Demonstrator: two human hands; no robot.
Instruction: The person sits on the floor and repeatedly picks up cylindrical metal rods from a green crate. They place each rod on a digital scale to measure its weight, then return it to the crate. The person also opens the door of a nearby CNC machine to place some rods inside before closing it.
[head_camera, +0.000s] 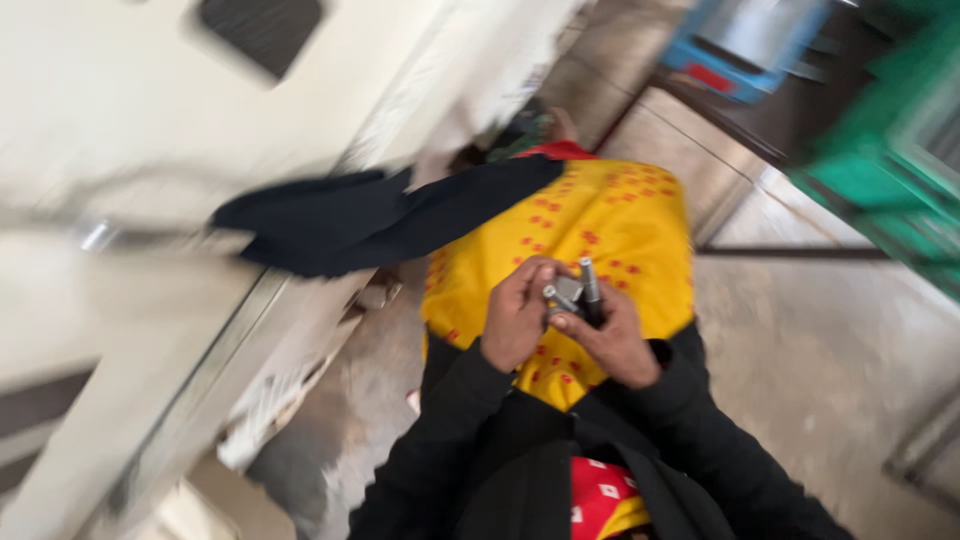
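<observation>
My 2 hands meet over my lap, above yellow cloth (620, 215) dotted with red. My left hand (515, 315) curls round a small grey metal part (566, 292), thumb and fingers closed on it from the left. My right hand (612, 340) comes in from the right, its grip closed round a dark rod (590, 290) that stands nearly upright, its pale tip above my fingers. A second short metal pin (556, 298) lies slanted between the 2 hands, touching the grey part; which hand bears it I cannot tell. Rod and part sit just beside each other, in the middle of the view.

My sleeves (450, 440) are black. A dark blue cloth (370, 215) hangs across to the left, its end reaching over the yellow one. Behind it stands a cream panel (120, 130) with a dark rounded opening (262, 28) near the top. At the top right is a blue box (745, 40) with a red patch on its lower edge, blurred. A green frame (890, 150) fills the right edge. The floor (810, 350) is grey concrete.
</observation>
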